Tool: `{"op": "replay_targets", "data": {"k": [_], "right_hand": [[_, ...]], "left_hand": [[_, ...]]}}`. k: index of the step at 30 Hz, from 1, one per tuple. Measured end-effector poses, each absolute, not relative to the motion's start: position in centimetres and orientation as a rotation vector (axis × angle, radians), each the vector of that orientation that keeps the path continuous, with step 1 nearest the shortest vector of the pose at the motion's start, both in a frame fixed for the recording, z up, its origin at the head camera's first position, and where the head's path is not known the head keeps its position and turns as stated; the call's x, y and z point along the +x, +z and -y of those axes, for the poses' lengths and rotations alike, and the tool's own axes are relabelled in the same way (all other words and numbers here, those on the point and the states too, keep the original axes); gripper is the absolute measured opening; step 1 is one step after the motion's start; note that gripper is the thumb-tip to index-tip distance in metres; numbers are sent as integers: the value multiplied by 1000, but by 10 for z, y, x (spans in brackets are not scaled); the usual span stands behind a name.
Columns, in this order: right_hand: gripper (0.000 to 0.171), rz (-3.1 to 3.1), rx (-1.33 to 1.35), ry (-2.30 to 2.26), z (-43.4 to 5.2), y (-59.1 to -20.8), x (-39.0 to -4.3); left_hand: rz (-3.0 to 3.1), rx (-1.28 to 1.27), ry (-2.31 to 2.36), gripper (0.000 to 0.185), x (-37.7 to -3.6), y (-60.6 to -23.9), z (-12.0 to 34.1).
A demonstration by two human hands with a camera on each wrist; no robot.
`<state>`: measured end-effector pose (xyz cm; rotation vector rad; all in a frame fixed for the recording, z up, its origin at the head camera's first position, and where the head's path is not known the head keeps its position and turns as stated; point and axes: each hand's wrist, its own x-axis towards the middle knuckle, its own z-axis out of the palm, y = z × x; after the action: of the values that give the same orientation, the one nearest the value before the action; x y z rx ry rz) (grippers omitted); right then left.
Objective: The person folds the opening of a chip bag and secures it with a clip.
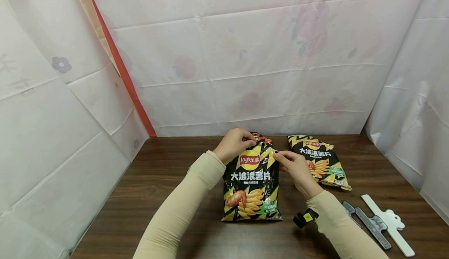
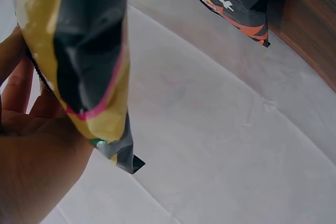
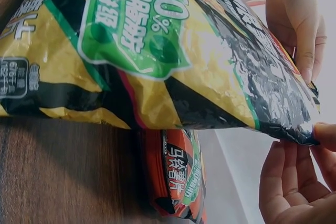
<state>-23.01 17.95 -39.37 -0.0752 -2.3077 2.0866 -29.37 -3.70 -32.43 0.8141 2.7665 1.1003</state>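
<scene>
Centre of the head view: the left hand (image 1: pixel 233 144) curls its fingers (image 1: pixel 250 137) over the top left corner of a black-and-yellow foil crisp bag with a red-and-yellow logo (image 1: pixel 251 185), gripping its crimped upper edge. The right hand (image 1: pixel 296 168) pinches the same upper edge at the top right corner between thumb and fingers (image 1: pixel 280 156). The bag thus hangs between the two hands, its top seam held at both ends, its lower edge resting on the dark brown wood-grain counter (image 1: pixel 168 173) at lower centre. Right of centre, a second black-and-yellow crisp bag (image 1: pixel 320 161) lies flat on the counter, just beyond the right hand. At lower right lie a grey plastic sealing clip (image 1: pixel 368 224) and a white plastic sealing clip (image 1: pixel 387 224), side by side. A white floral sheet (image 1: pixel 245 56) forms the backdrop.
</scene>
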Motion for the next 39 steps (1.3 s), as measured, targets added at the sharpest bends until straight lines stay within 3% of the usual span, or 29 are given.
{"op": "replay_targets", "data": {"k": [39], "right_hand": [[43,2401,25,1801,-188,-396,-227]], "left_hand": [[-2746,914,1116,18,-294,-321,40]]}}
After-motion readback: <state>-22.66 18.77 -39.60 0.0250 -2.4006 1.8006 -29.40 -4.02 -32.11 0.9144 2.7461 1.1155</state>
